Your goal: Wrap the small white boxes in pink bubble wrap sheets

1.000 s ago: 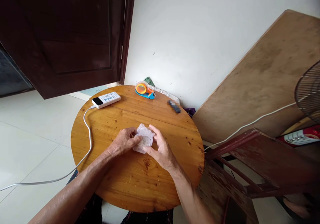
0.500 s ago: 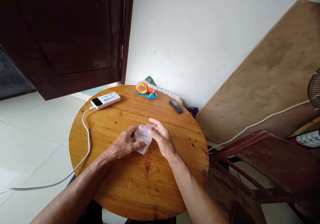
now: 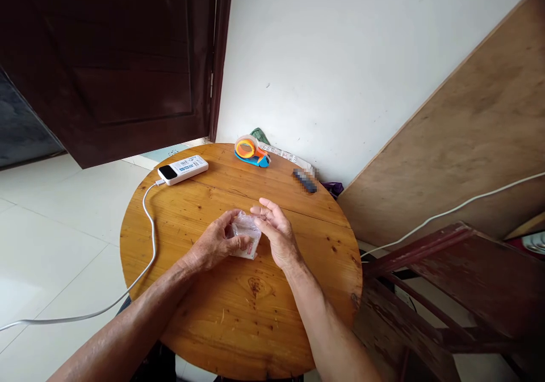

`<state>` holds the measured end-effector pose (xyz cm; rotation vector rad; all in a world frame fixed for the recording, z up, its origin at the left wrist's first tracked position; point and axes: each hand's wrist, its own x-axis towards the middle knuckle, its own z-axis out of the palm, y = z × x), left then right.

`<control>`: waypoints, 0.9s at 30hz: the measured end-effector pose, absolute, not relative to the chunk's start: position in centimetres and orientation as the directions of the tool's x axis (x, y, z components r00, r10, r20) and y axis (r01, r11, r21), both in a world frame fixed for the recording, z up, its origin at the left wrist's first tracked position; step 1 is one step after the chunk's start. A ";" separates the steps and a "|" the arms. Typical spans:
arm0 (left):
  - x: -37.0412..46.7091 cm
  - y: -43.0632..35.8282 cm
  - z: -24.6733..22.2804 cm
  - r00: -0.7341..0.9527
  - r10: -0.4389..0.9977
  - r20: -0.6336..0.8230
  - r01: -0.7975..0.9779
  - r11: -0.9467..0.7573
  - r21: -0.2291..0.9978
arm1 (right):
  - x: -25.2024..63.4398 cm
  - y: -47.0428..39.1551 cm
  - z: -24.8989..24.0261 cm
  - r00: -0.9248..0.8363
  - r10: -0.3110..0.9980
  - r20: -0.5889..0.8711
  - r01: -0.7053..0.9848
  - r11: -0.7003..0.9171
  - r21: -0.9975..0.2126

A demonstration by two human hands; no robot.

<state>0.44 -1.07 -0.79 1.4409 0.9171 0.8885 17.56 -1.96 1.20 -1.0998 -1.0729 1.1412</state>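
My left hand [image 3: 217,240] is closed around a small whitish packet in clear plastic wrap [image 3: 249,234], thumb across its front and fingers behind. Faint red print shows near the packet's lower edge. Just to the right, my right hand [image 3: 276,231] has its fingers apart and half bent, the thumb close to the packet's upper right edge. Whether that thumb touches the plastic I cannot tell. Both hands are over the middle of the round wooden table [image 3: 255,325].
A white device with a dark screen [image 3: 185,169] lies back left, its white cable [image 3: 151,240] running off the table. An orange and blue tape dispenser [image 3: 252,152] and a blurred dark object [image 3: 305,181] sit near the wall. A dark red wooden chair [image 3: 460,268] stands at right.
My right hand has drawn slightly away from the packet, its fingers a little more apart. The left hand keeps its hold. The whole view has shifted slightly.
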 end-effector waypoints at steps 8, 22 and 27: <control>0.5 -1.1 -0.6 0.428 0.903 -0.036 -0.010 0.044 0.999 | 16.9 -1.7 1.7 0.151 0.975 0.162 -0.088 0.177 -0.980; 0.8 -1.0 -0.6 0.385 0.922 -0.040 0.230 -0.053 0.972 | 16.1 -3.3 1.7 0.171 0.933 0.317 0.218 0.278 -0.935; 1.3 -1.1 -1.0 0.281 0.959 0.032 0.287 -0.116 0.951 | 15.9 -3.6 0.8 0.187 0.916 0.355 0.333 0.281 -0.900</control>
